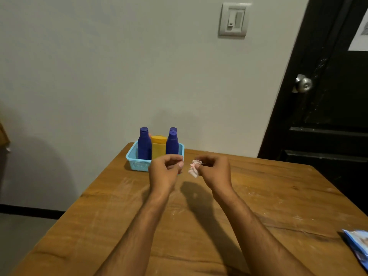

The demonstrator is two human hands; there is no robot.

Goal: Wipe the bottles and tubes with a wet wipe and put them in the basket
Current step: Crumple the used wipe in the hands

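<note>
A light blue basket (137,163) stands at the far left corner of the wooden table (199,216). Upright in it are a tall blue bottle (144,144), a yellow tube (158,146) and two more blue bottles (172,144), one behind the other. My right hand (214,169) pinches a crumpled pinkish wet wipe (194,168) just right of the basket, above the table. My left hand (166,169) hovers in front of the basket with its fingers curled and nothing visible in them.
A blue wet-wipe packet (358,250) lies at the table's right edge. The white wall with a light switch (234,19) is close behind the basket. A black door with a metal knob (303,83) stands to the right.
</note>
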